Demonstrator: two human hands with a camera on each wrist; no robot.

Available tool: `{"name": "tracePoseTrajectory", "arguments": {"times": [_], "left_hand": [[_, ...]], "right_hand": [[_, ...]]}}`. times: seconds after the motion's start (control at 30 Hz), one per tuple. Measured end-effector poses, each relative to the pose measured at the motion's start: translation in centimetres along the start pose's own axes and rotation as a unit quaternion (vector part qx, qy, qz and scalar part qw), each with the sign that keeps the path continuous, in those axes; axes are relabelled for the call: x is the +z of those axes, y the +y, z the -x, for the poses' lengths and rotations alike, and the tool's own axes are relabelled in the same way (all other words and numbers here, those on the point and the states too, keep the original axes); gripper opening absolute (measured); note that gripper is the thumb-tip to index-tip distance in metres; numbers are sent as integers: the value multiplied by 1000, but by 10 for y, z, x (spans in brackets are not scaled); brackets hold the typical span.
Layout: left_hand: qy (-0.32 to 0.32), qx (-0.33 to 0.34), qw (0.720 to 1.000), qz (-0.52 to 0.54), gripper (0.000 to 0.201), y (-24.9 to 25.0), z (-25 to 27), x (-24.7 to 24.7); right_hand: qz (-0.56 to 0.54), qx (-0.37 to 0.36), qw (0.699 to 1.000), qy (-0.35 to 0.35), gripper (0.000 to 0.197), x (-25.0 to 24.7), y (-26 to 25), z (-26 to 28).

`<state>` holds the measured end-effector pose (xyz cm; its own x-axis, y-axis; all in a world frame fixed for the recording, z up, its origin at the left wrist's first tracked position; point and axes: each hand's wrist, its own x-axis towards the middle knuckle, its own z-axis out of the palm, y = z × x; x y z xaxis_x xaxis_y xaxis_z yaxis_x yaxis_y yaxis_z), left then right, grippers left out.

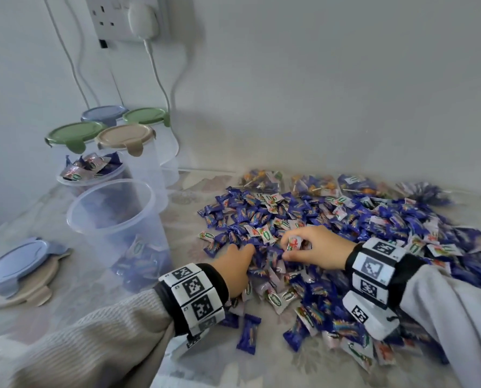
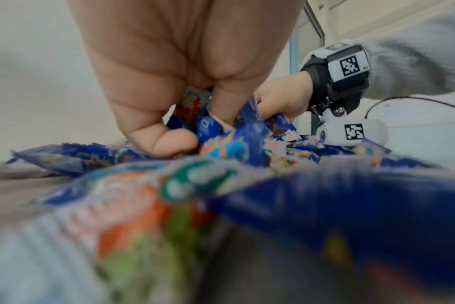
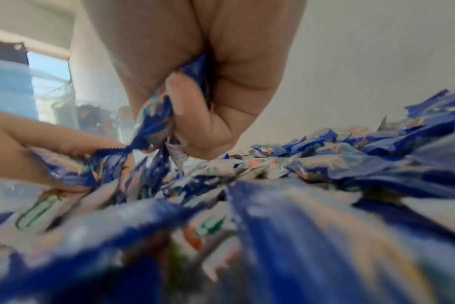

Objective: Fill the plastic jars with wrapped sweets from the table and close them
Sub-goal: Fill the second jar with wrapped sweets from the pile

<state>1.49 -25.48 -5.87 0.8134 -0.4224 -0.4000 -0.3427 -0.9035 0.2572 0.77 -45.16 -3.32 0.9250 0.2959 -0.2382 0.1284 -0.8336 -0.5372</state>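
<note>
Sweets (image 1: 312,219): gather from pile beneath both grips. Left hand (image 1: 235,266) and right hand (image 1: 314,247) curled round wrappers; tighten, lift, carry left to open jar (image 1: 116,219).

No legible writing anywhere

The blue and white foil sweet wrappers (image 1: 264,233) heaped on the table carry green oval logos and red marks too blurred to read; the white wristband blocks (image 1: 194,287) bear only black-and-white square code patterns, with a tiny unreadable mark beside one (image 2: 349,65).
</note>
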Motion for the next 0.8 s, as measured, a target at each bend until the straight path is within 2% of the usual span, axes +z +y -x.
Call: {"name": "tracePoseTrajectory", "arguments": {"times": [0.07,0.13,0.27,0.43,0.53,0.7,0.8], "left_hand": [[14,-1,999,43,34,-6,1,-6],[55,3,995,78,29,-11,7,-17],[165,45,975,143,22,-15,29,-52],[292,83,942,147,13,-19,77,-118],[335,85,928,138,7,-35,98,-148],[356,-14,931,77,13,-86,116,-167],[316,-94,944,12,19,-103,119,-158]], "right_hand": [[-17,-1,1000,13,5,-3,-2,0],[-23,1,1000,19,11,-5,-5,-2],[-19,3,1000,17,9,-5,-15,-9],[-44,-32,998,24,8,-3,-27,-18],[-46,-38,998,18,11,-2,-34,-22],[-40,-63,997,7,11,-3,-44,-32],[-46,-76,996,0,9,-3,-48,-37]]}}
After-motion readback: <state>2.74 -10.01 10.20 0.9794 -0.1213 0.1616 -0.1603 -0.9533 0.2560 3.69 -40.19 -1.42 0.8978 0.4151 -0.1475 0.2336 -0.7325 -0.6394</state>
